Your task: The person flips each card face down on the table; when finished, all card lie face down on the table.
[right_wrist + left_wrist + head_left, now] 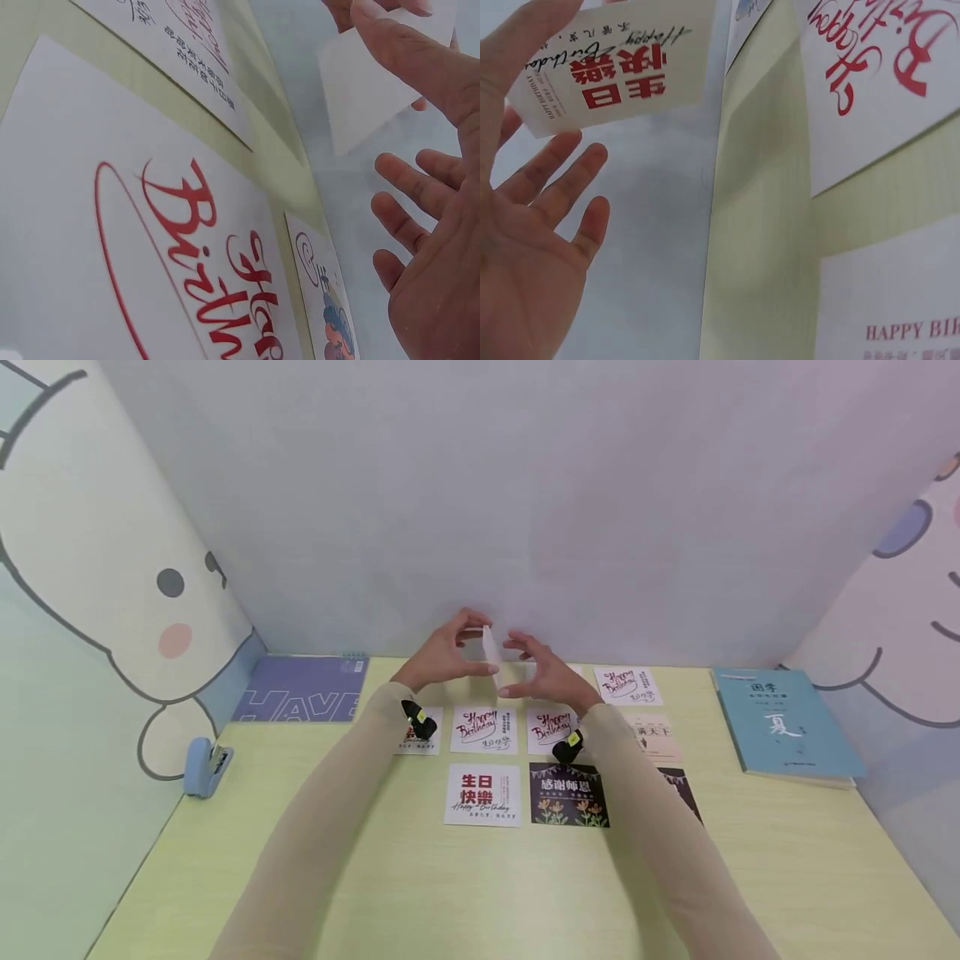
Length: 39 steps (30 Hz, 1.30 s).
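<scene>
My left hand [444, 658] holds a white card [491, 653] on edge above the back of the table, pinched by the thumb and fingers. In the left wrist view the card [641, 64] shows red Chinese characters and black script; the right wrist view shows its blank back. Facing it from the right is my right hand [553, 678], fingers spread and slightly bent, thumb tip close to the card's lower edge. Beneath the hands lie white cards with red "Happy Birthday" script, one left of middle [484, 729], one partly under the right wrist [551, 722].
A birthday card [482, 795] and a dark flowered card [570, 806] form the front row. Right of them are a pink card [663, 739] and another white card [628, 685]. A purple notebook [300, 689], blue stapler [198, 768] and teal book [787, 722] flank them. A wall [487, 527] stands behind.
</scene>
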Available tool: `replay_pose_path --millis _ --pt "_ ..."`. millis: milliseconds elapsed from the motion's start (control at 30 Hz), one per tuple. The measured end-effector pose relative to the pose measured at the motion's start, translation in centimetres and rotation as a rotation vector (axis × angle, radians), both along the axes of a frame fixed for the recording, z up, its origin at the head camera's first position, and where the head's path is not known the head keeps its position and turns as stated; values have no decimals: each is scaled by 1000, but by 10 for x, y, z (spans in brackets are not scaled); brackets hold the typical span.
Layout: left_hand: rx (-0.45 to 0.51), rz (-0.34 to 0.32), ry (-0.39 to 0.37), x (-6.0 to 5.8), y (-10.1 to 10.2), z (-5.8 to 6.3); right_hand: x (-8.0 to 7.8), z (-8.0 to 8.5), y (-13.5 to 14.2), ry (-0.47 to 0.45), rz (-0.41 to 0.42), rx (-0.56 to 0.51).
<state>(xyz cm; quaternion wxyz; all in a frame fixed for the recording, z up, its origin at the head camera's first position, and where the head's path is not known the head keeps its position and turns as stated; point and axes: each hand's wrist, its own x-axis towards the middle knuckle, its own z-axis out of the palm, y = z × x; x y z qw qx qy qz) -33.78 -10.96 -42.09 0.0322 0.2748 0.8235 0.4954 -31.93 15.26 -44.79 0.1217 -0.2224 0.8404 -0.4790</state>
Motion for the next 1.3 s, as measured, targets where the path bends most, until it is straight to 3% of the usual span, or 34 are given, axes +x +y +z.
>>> replay_pose_path --millis 133,233,367,500,800,1033,1300 --pt "29 13 -8 1 -3 3 0 0 -3 12 5 36" --pt "-9 18 -7 2 -6 4 0 0 -3 11 -8 76" --pt "-127 31 -4 2 -14 4 -2 0 -1 2 -33 146" --pt "-235 2 5 0 -22 1 -4 0 1 19 -31 194" --pt "-596 -2 102 2 -15 -12 -6 -7 1 150 19 383" --pt "-680 53 74 12 -8 -18 3 0 15 13 -75 285" --pt "-736 51 94 14 -11 -17 6 2 45 62 -124 291"
